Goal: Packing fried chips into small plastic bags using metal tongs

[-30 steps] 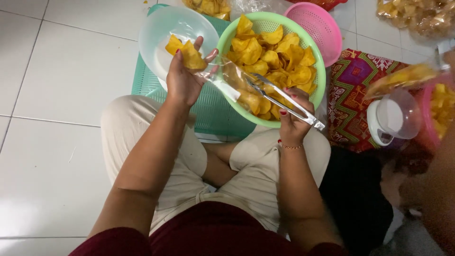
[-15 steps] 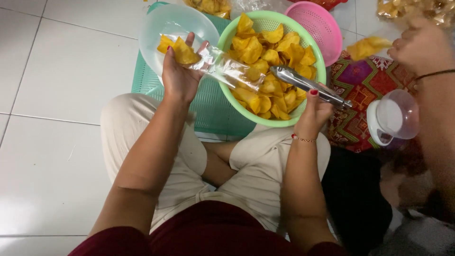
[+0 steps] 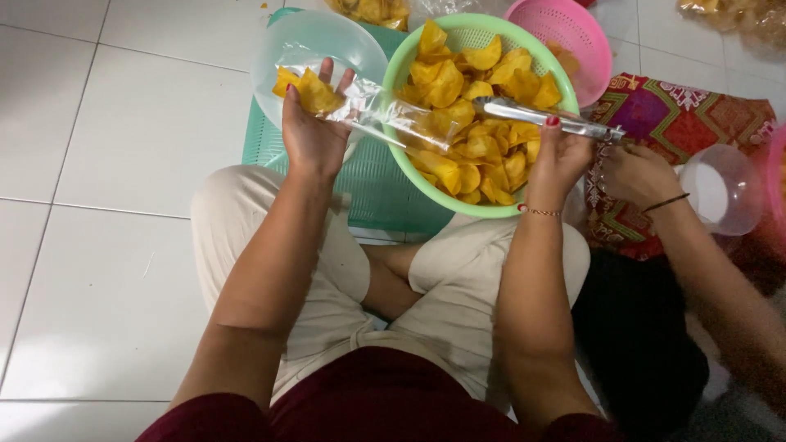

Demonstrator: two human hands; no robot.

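Over the green basket (image 3: pixel 524 206), your left hand (image 3: pixel 313 135) holds a clear bag (image 3: pixel 372 110), few chips in, mostly unfilled; right hand (image 3: pixel 561 160) grips closed tongs (image 3: pixel 544 119); basket's chips (image 3: pixel 475 123) plentiful.

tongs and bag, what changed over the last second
The right hand drew the tongs out of the bag mouth and swung them up over the green basket, tips now on the chips, pointing left. Another person's hand, raised with chips before, came down onto the patterned cloth. The left hand still holds the bag with a few chips inside.
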